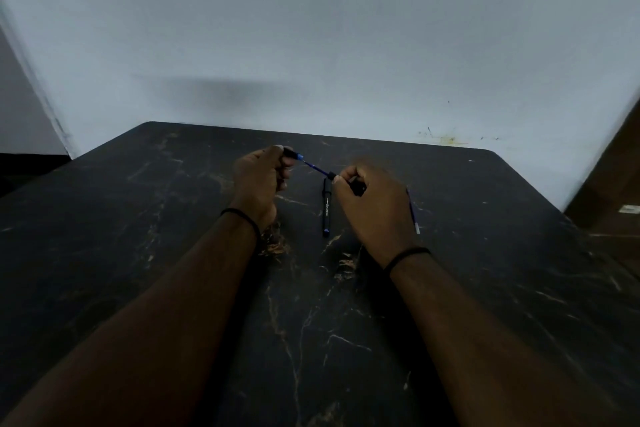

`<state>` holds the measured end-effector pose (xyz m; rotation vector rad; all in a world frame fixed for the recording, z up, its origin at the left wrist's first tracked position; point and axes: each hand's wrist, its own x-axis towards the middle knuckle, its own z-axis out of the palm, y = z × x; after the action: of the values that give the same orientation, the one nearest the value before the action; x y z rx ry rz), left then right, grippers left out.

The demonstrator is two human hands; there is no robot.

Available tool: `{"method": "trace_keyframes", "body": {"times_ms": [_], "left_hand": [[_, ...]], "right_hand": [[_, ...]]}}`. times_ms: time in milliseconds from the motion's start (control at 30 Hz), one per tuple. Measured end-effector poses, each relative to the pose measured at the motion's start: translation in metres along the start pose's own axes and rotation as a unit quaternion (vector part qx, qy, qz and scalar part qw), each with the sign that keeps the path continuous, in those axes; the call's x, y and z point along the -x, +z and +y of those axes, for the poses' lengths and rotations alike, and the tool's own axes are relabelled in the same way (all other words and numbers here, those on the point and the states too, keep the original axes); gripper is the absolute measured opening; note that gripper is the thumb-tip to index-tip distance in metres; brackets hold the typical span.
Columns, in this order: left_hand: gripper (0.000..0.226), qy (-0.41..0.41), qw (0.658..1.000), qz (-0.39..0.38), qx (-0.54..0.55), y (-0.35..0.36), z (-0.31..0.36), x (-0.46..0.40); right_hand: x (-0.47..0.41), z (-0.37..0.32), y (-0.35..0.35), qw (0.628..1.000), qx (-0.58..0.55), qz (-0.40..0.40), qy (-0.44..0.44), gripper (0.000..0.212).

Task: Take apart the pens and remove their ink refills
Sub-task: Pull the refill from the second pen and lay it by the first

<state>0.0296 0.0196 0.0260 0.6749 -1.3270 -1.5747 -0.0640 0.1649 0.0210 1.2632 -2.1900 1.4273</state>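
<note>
A black pen barrel (290, 151) with a blue end is pinched in the closed left hand (258, 180), held above the dark marbled table (138, 218). A blue ink refill (317, 167) spans from it to the front section (356, 185) gripped in the closed right hand (372, 204). The pull is best kept straight along the refill, so it is not bent. A whole black pen (326, 208) lies between the hands; a loose refill (412, 211) lies just right of the right hand. Open room is left on both sides, the table edges well apart from the work.
</note>
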Motion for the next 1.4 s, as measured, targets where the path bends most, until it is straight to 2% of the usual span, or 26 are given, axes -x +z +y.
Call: {"method": "trace_keyframes", "body": {"times_ms": [433,633,867,1200,1300,1400], "left_hand": [[0.022,-0.006,0.999,-0.047,-0.023,0.005,0.003,0.008],[0.031,-0.013,0.997,-0.058,-0.041,0.007,0.000,0.008],[0.021,-0.020,0.994,-0.101,-0.045,0.009,0.002,0.013],[0.018,-0.029,0.994,-0.102,-0.040,0.009,0.001,0.015],[0.017,-0.028,0.994,-0.102,-0.041,0.009,0.000,0.013],[0.017,-0.028,0.993,-0.106,-0.040,0.008,-0.002,0.011]], "right_hand": [[0.001,0.000,0.000,1.000,-0.009,-0.005,0.007,0.011],[0.001,-0.004,-0.002,1.000,-0.011,-0.010,-0.015,0.007],[0.001,-0.002,-0.001,0.999,-0.029,-0.003,-0.017,0.006],[0.003,-0.003,-0.001,1.000,-0.012,-0.017,-0.022,0.008],[0.003,-0.003,-0.002,1.000,-0.013,-0.025,-0.014,0.011],[0.002,-0.001,-0.001,0.999,0.017,-0.039,-0.008,0.025]]}}
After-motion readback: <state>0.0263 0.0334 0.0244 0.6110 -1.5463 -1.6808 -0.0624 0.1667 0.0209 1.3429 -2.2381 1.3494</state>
